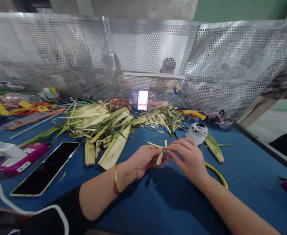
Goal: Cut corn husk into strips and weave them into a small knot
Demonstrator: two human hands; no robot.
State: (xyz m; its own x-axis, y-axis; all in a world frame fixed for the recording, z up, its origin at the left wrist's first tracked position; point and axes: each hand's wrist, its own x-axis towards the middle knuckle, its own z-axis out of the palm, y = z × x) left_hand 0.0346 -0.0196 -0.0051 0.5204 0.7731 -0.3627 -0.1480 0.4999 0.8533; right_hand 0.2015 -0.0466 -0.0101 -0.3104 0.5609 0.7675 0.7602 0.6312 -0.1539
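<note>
Above the blue table, my left hand (145,160) pinches a small piece of pale corn husk (160,157) between thumb and fingers. My right hand (188,156) meets it from the other side, its fingertips closed on the same piece. Narrow husk strips stick out upward, downward and to the left of the pinch, crossing one another. Just behind my right hand stands a spool of white thread (196,133). A green corn husk leaf (214,147) lies to the right of the spool.
A heap of corn husks (96,122) and a pile of shredded scraps (161,117) lie at the back. On the left are a phone (46,169) and a magenta power strip (23,158) with a white cable. A perforated metal screen (143,45) stands behind; people show through it.
</note>
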